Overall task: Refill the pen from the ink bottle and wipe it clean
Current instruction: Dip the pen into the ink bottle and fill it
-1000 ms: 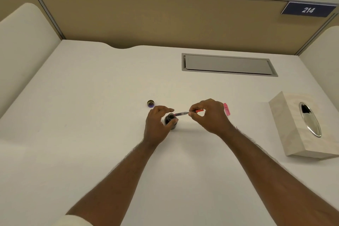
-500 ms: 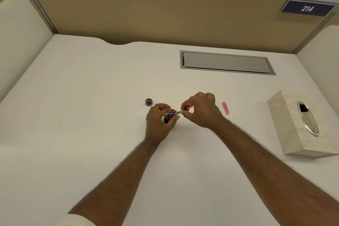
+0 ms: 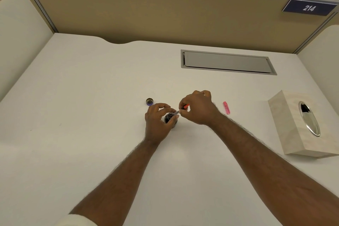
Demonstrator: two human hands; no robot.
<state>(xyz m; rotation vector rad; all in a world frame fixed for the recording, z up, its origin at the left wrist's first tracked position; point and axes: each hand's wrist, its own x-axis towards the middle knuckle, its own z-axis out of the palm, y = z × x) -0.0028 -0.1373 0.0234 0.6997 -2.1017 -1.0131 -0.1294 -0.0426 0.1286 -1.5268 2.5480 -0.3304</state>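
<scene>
A small dark ink bottle (image 3: 170, 118) stands uncapped on the white desk (image 3: 91, 97), and my left hand (image 3: 158, 122) grips it from the left side. My right hand (image 3: 197, 108) pinches a thin pen (image 3: 180, 110) with a clear front and an orange rear. The pen slants down to the left, with its tip at the bottle's mouth. The bottle's cap (image 3: 149, 101) lies upside down on the desk just behind my left hand. A pink pen cap (image 3: 226, 107) lies on the desk to the right of my right hand.
A pale tissue box (image 3: 293, 124) with a metal oval opening sits at the right. A grey cable hatch (image 3: 227, 62) is set into the desk further back. Beige partition walls close off the back and both sides.
My right hand has moved left and tilted the pen down, bringing its tip from beside the bottle to the bottle's mouth. The left hand keeps its hold on the bottle.
</scene>
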